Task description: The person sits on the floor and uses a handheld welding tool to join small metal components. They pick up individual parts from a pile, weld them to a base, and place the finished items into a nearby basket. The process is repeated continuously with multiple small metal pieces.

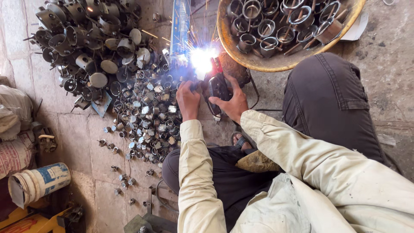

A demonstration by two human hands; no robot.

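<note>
Person squats on a stone floor, welding. Right hand is wrapped around a dark electrode holder with a red part near its tip, fingers closed on the grip, thumb side toward the body. The holder points up and left toward a bright white welding arc with sparks flying off it. Left hand sits just left of the holder, fingers curled down at the floor right below the arc, touching or pinching a small metal piece; glare hides the piece, so cannot tell exactly what it grips or how tight. Both hands are near each other, almost touching. Cream sleeves on both arms, dark trousers, a sandalled foot showing between the forearms. Left of the hands lies a scatter of small shiny metal rings and nuts, spread on the floor, thinning out toward the bottom. Above that, top left, a heap of larger round metal cups with rods. Top right, a yellow basin holds more ring-and-rod pieces, stacked loosely. A blue strip stands upright just above the arc. Far left: sacks and a white-and-blue bucket lying on its side. A cable loops by the basin near the right hand.
</note>
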